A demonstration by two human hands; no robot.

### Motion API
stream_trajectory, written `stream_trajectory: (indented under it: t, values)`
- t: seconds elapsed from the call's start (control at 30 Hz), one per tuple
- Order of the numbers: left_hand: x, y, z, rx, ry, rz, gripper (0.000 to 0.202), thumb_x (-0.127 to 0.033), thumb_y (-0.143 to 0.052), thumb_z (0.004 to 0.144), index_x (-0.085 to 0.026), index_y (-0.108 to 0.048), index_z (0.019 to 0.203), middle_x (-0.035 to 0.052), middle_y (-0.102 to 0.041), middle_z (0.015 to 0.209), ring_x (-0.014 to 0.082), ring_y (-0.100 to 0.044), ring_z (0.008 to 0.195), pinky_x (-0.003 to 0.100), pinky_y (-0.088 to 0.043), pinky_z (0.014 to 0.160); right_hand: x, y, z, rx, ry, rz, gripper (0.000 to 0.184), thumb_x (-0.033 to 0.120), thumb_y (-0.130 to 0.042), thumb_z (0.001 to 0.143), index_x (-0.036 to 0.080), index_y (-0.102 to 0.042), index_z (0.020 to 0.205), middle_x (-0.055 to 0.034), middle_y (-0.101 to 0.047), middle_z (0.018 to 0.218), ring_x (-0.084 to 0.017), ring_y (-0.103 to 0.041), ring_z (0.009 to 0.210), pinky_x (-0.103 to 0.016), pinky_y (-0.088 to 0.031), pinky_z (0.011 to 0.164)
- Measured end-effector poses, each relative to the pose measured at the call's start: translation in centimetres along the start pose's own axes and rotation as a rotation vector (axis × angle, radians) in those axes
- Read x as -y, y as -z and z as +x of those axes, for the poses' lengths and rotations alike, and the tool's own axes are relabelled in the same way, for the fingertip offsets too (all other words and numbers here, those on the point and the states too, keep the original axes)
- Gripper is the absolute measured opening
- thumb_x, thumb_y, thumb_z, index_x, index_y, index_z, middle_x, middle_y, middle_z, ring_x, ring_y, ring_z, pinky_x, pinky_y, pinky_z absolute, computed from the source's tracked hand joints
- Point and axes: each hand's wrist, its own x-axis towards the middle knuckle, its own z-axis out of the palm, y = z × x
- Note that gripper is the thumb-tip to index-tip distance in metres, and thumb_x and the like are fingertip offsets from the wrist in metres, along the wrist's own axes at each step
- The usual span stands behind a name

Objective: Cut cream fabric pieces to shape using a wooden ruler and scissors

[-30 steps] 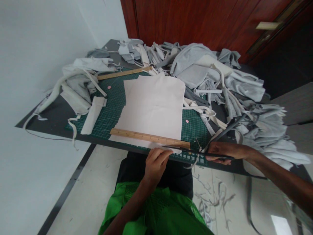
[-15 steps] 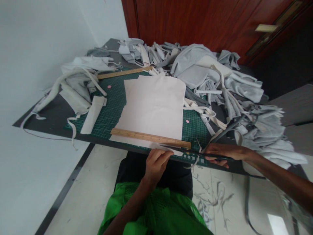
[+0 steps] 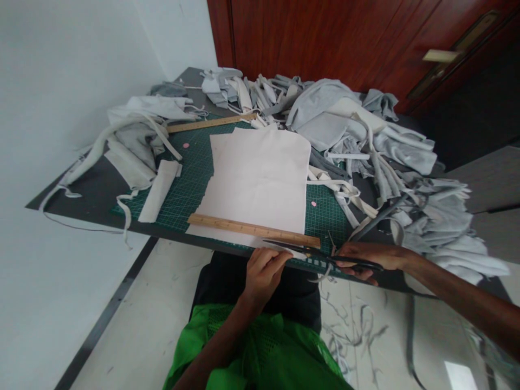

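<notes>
Head view: looks down on a green gridded cutting mat (image 3: 182, 179) lying on a dark grey table top (image 3: 87, 189).

Left of the mat: a folded cream fabric strip (image 3: 158, 190) lies at its edge, with a heap of pale grey and cream offcuts (image 3: 132, 138) just beyond, partly on the table top.

On the mat: a pale pink fabric panel (image 3: 255, 179) with a ragged left edge lies flat in the middle, and a wooden ruler (image 3: 254, 230) lies across its near part. A second wooden ruler (image 3: 211, 123) lies at the far edge of the mat.

Left hand (image 3: 264, 276): at the near edge of the mat, fingers curled over the strip of the pink fabric panel below the ruler; it seems to pinch the cloth, though the hold is partly hidden.

Right hand (image 3: 369, 259): fingers closed around the handles of black-handled scissors (image 3: 309, 251). The blades reach left along the wooden ruler over the cloth; how far apart they stand cannot be told.

Right of the mat: grey fabric offcuts (image 3: 442, 216) pile up past its edge.

Writing: ruler markings are too small to read.
</notes>
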Motion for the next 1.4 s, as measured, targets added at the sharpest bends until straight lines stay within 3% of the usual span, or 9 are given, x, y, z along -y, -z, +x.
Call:
stream_trajectory:
  t: [0.2, 0.43, 0.77, 1.2, 1.4]
  values:
    - [-0.2, -0.1, 0.2, 0.001, 0.002, 0.007, 0.02, -0.005, -0.062, 0.095, -0.021, -0.075, 0.097, -0.0002, -0.066, 0.074, 0.0123, -0.058, 0.067, 0.027, -0.047, 0.069, 0.3, -0.2, 0.3, 0.062, -0.004, -0.058, 0.066, 0.078, -0.067, 0.079, 0.02, -0.042, 0.065, 0.0101, -0.039, 0.05, -0.003, -0.032, 0.041, -0.017, -0.042, 0.039]
    - [-0.5, -0.2, 0.1, -0.028, -0.037, -0.047, 0.02, -0.004, -0.065, 0.093, -0.021, -0.075, 0.098, -0.0012, -0.062, 0.071, 0.011, -0.054, 0.064, 0.026, -0.046, 0.064, 0.4, 0.2, 0.1, 0.13, -0.019, -0.097, 0.063, 0.08, -0.061, 0.084, 0.019, -0.05, 0.079, 0.0114, -0.037, 0.052, -0.004, -0.032, 0.044, -0.019, -0.047, 0.047]
    - [-0.6, -0.2, 0.3, -0.028, -0.055, -0.039, 0.021, -0.004, -0.065, 0.093, -0.021, -0.074, 0.1, -0.0017, -0.062, 0.071, 0.0108, -0.054, 0.063, 0.026, -0.046, 0.064, 0.4, 0.5, 0.4, 0.172, -0.015, -0.108, 0.063, 0.08, -0.058, 0.086, 0.019, -0.048, 0.078, 0.0116, -0.035, 0.051, -0.004, -0.032, 0.043, -0.019, -0.046, 0.045]
    - [-0.6, -0.4, 0.3, -0.02, -0.044, -0.016, 0.019, -0.007, -0.064, 0.095, -0.021, -0.076, 0.097, -0.0011, -0.063, 0.07, 0.0111, -0.059, 0.063, 0.026, -0.049, 0.064, 0.7, -0.5, 0.1, 0.014, 0.038, -0.098, 0.056, 0.07, -0.058, 0.092, 0.017, -0.052, 0.074, 0.0089, -0.038, 0.056, -0.004, -0.03, 0.044, -0.017, -0.027, 0.04]
    - [-0.1, 0.6, -0.5, 0.032, -0.03, 0.044, 0.018, -0.008, -0.067, 0.093, -0.022, -0.074, 0.102, 0.0043, -0.07, 0.091, 0.0146, -0.064, 0.079, 0.027, -0.053, 0.072, 0.6, -0.5, 0.1, 0.063, 0.05, -0.189, 0.061, 0.076, -0.06, 0.086, 0.019, -0.044, 0.071, 0.0102, -0.033, 0.051, -0.004, -0.03, 0.044, -0.016, -0.028, 0.04]
